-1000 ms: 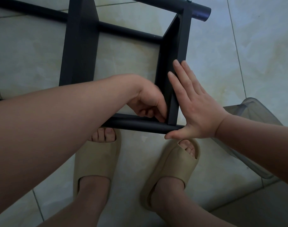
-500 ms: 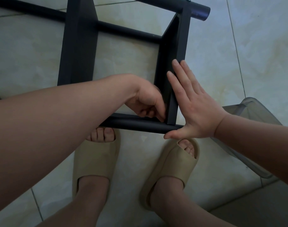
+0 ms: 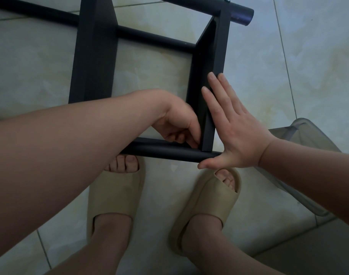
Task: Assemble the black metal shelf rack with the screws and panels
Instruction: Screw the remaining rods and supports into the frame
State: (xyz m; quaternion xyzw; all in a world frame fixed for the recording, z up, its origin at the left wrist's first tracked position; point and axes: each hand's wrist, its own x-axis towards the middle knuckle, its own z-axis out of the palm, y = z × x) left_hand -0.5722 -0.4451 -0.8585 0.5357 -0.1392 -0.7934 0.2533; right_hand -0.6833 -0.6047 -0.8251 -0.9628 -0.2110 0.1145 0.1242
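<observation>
The black metal rack lies on the tiled floor, with a wide left panel [image 3: 94, 56] and a narrower right panel [image 3: 209, 56] spanning round black tubes. My left hand [image 3: 179, 126] reaches inside the frame. Its curled fingertips pinch at the inner corner where the right panel meets the near tube [image 3: 165, 151], and the screw there is hidden by the fingers. My right hand [image 3: 233, 132] lies flat with straight fingers against the outer face of the right panel, its thumb resting along the end of the near tube.
My feet in beige slippers [image 3: 116, 191] stand just behind the near tube. A clear plastic container [image 3: 304, 135] sits on the floor at the right, under my right forearm. The far tube [image 3: 241, 11] ends at the top right. Pale floor tiles surround the rack.
My left wrist has shifted slightly at the corner joint. The right hand and the rack have stayed in place.
</observation>
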